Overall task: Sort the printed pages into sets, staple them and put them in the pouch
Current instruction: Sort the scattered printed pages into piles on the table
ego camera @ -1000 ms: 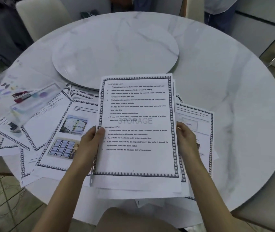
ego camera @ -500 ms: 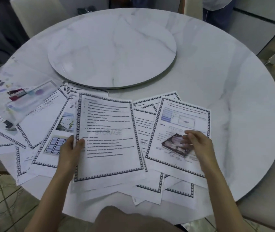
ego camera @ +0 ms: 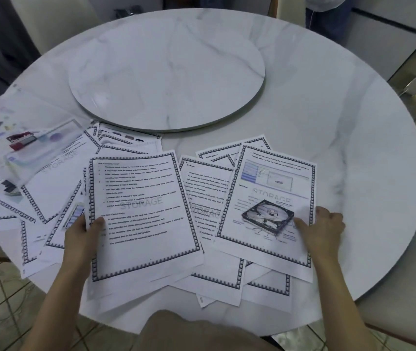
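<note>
1. Left hand (ego camera: 81, 234) is pinching the left margin of the text-only page (ego camera: 138, 216), thumb on top and the other fingers beneath. I am holding it by the edge so the print stays readable while I am matching it to a set.
2. Right hand (ego camera: 324, 229) is gripping the right margin of the hard-disk page (ego camera: 270, 206). The thumb is pressing on the printed face and the other fingers are curling at the edge, so the sheet can be lifted clear of those under it.
3. Loose pages (ego camera: 50, 188) are lying fanned and overlapping across the near half of the bench (ego camera: 328, 148), leaving their headings showing. They are thin, limp white rectangles, each carrying a dark toothed border and a grey "STORAGE" watermark.
4. Lying at the left edge of the bench, partly over the sheets, is the pouch (ego camera: 32, 117), clear and glossy. A red-and-black stapler (ego camera: 20, 141) is showing through it; whether it is inside or underneath I cannot tell.
5. Bench: round, smooth and marble-patterned, carrying a raised round turntable (ego camera: 166, 72) just beyond the farthest pages.
6. I am judging this as the sorting step, with stapling and pouching not yet done.
</note>
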The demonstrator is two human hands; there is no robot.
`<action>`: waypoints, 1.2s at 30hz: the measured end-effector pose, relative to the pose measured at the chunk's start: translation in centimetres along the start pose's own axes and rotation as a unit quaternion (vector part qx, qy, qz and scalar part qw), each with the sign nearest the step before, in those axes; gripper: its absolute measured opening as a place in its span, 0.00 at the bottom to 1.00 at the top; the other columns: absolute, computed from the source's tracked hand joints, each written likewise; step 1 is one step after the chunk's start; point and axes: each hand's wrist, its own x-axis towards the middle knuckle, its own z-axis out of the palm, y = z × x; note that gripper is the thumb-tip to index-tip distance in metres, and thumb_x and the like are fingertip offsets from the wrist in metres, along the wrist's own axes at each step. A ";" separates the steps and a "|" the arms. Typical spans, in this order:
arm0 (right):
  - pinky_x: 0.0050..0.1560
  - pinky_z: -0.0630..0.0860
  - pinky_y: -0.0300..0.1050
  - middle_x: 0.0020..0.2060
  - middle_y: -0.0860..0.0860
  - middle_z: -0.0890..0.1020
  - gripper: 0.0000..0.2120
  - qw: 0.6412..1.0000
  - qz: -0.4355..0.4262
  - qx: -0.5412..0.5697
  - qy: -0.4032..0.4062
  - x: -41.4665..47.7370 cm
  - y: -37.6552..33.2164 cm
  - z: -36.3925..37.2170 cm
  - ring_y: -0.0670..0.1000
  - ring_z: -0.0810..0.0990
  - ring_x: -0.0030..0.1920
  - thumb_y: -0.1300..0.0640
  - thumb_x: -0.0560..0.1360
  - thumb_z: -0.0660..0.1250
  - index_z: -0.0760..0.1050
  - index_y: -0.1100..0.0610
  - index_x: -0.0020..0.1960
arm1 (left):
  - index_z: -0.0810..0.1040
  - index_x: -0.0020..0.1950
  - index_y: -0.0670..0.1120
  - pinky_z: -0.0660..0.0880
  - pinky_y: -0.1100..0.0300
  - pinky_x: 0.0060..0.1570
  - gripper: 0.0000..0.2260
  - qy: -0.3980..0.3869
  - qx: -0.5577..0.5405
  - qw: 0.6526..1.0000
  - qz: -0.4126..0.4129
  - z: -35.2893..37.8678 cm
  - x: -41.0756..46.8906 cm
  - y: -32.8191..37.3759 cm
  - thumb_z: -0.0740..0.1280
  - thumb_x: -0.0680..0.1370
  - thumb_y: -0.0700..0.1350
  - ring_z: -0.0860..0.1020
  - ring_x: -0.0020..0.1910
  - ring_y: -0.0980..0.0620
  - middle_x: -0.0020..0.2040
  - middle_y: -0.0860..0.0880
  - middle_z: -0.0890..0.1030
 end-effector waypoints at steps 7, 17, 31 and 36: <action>0.60 0.68 0.55 0.59 0.66 0.71 0.26 0.996 0.038 0.077 0.024 0.5 -0.4 -0.2 0.65 0.70 0.59 0.63 0.69 0.71 0.69 0.65 0.65 | 0.72 0.65 0.39 0.71 0.50 0.56 0.15 0.027 -0.050 0.998 -0.036 0.1 0.2 0.3 0.61 0.80 0.43 0.75 0.58 0.39 0.61 0.40 0.76; 0.52 0.70 0.46 0.50 0.65 0.80 0.12 0.978 -0.035 0.183 0.096 2.5 -0.3 -4.3 0.61 0.77 0.49 0.62 0.76 0.63 0.76 0.67 0.56 | 0.72 0.65 0.40 0.68 0.53 0.56 0.15 0.033 0.022 0.999 0.037 1.3 -0.3 0.8 0.60 0.80 0.44 0.73 0.62 0.40 0.63 0.40 0.76; 0.54 0.69 0.48 0.51 0.70 0.79 0.15 0.993 -0.046 0.073 0.082 5.1 3.8 -5.1 0.66 0.77 0.52 0.61 0.75 0.62 0.75 0.72 0.57 | 0.74 0.62 0.38 0.67 0.55 0.50 0.14 0.081 0.056 0.983 0.153 0.6 -0.6 2.7 0.59 0.80 0.44 0.75 0.57 0.40 0.58 0.37 0.78; 0.56 0.68 0.52 0.53 0.70 0.73 0.14 0.984 -0.087 0.046 0.149 4.1 2.9 -4.7 0.68 0.73 0.53 0.68 0.75 0.62 0.72 0.71 0.60 | 0.73 0.62 0.37 0.68 0.57 0.49 0.14 0.086 0.027 0.981 0.172 0.5 -1.0 3.8 0.59 0.80 0.43 0.74 0.50 0.48 0.58 0.37 0.77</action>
